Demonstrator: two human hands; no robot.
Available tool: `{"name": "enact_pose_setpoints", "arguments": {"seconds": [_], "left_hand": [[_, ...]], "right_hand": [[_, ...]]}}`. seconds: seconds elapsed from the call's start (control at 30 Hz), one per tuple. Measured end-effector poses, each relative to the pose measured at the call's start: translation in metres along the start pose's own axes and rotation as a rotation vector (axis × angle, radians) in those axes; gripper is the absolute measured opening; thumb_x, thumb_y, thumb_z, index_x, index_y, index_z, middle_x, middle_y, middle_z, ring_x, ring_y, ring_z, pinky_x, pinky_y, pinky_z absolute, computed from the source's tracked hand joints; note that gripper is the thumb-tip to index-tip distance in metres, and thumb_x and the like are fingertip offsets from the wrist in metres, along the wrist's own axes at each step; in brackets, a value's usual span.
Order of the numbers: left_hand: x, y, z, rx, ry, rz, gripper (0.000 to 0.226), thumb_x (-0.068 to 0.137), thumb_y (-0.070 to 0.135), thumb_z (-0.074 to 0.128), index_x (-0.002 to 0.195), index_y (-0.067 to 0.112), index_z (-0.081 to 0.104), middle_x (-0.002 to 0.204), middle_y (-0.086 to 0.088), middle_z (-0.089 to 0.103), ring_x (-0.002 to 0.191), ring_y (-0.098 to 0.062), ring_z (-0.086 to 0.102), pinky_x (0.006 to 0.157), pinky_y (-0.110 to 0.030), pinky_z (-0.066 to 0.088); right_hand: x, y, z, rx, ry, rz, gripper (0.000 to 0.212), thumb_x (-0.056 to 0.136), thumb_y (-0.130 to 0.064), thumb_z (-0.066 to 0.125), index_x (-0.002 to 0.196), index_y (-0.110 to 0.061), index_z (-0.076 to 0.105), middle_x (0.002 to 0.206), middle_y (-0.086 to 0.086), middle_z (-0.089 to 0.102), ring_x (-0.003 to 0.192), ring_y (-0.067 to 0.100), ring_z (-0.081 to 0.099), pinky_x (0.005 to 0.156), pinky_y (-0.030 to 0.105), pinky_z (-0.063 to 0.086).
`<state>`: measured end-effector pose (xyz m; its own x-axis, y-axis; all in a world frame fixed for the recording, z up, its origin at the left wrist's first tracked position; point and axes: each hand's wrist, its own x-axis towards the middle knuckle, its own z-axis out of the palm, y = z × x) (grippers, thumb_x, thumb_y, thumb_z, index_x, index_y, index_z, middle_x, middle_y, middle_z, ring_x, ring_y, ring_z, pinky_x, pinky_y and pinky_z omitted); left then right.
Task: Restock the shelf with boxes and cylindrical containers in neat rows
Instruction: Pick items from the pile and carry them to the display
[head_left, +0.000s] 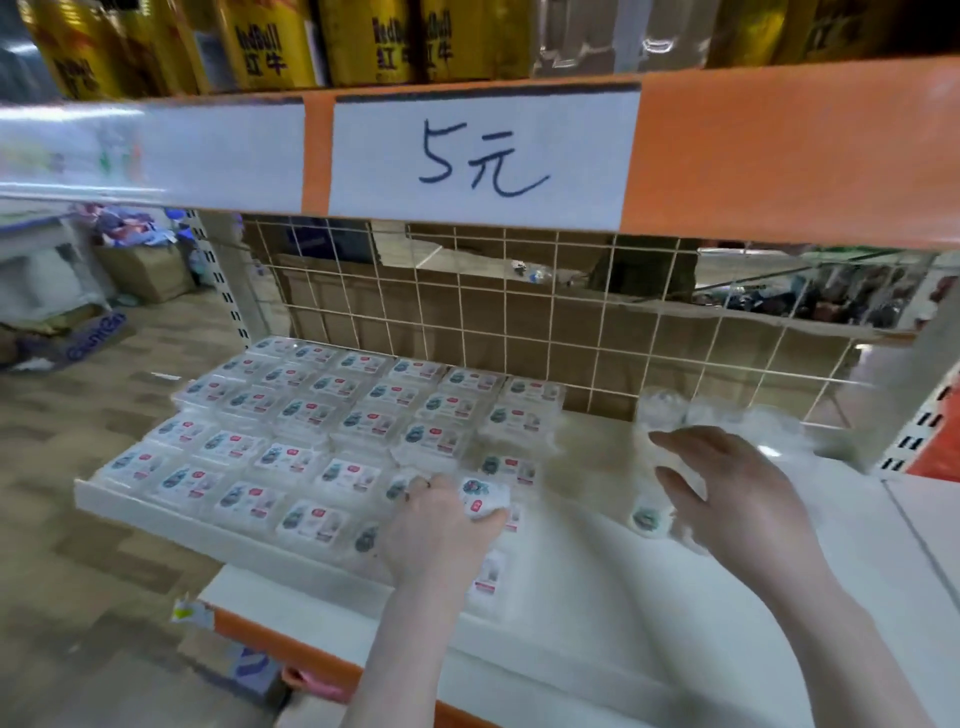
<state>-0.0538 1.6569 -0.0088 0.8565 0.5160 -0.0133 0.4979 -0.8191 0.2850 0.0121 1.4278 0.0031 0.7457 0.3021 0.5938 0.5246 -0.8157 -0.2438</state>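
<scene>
Head view: left hand (436, 525) grip holds a box (480, 499); right hand (727, 499) grip wide over shelf (597, 545).

Left hand (436, 525) curled around a small labelled clear box (480, 499) at the front of the white shelf (597, 561), beside neat rows of matching boxes (311, 415). Right hand (727, 499) spread, fingers relaxed, over blurred clear containers (670, 514). Above, gold Red Bull cans (270, 47) and a handwritten price sign (478, 156).
</scene>
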Motion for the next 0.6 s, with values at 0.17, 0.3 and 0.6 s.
{"name": "enact_pose_setpoints", "arguments": {"seconds": [0.17,0.3,0.6], "left_hand": [[-0.001,0.001,0.005,0.031,-0.072,0.054,0.077,0.079,0.072,0.048,0.134,0.019,0.039,0.133,-0.004,0.046,0.118,-0.023,0.049,0.085,-0.034,0.046],[0.001,-0.009,-0.011,-0.008,-0.148,0.191,0.073,0.082,0.066,0.050,0.137,0.021,0.036,0.136,-0.002,0.041,0.121,-0.021,0.046,0.087,-0.032,0.043],[0.031,-0.037,-0.050,0.158,-0.304,0.631,0.093,0.071,0.049,0.075,0.146,0.038,0.023,0.155,0.014,0.018,0.142,-0.006,0.012,0.114,-0.030,0.017]], "right_hand": [[0.003,0.007,0.002,0.054,-0.031,0.019,0.031,0.071,-0.008,0.078,0.101,-0.015,0.072,0.094,0.002,0.068,0.083,0.028,0.064,0.065,0.027,0.043],[0.008,0.011,0.002,0.090,-0.093,0.072,0.028,0.077,-0.009,0.073,0.104,-0.016,0.071,0.098,0.002,0.067,0.086,0.027,0.063,0.070,0.026,0.039],[0.015,0.000,0.013,0.104,-0.136,0.138,0.029,0.082,-0.013,0.068,0.110,-0.019,0.069,0.105,0.001,0.065,0.100,0.026,0.059,0.075,0.029,0.040]]}}
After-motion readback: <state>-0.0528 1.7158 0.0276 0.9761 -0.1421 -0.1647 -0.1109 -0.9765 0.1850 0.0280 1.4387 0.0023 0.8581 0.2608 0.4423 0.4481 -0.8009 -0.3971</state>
